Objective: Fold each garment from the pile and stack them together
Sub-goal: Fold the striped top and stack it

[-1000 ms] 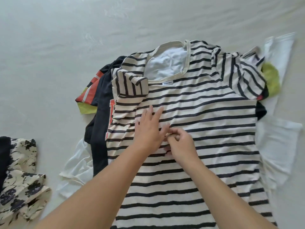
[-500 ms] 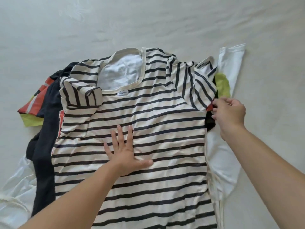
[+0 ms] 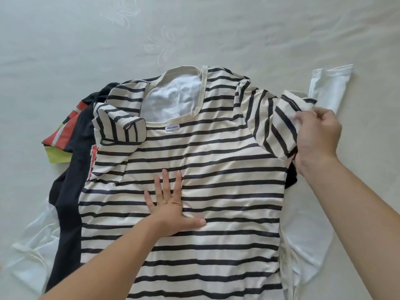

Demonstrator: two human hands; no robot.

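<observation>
Nearest us, our left hand lies flat with fingers spread on the middle of the striped shirt, pressing it down much as it did half a second ago. The shirt lies face up on top of the pile, covering a black garment along its left side and a white garment along its right. Farther out, our right hand is pinched shut on the shirt's right sleeve; half a second ago it only touched the sleeve's lower edge, and now the cuff is lifted and turning inward. The left sleeve lies folded over the chest. Beyond, the collar points to the far edge of the pale sheet that carries everything.
</observation>
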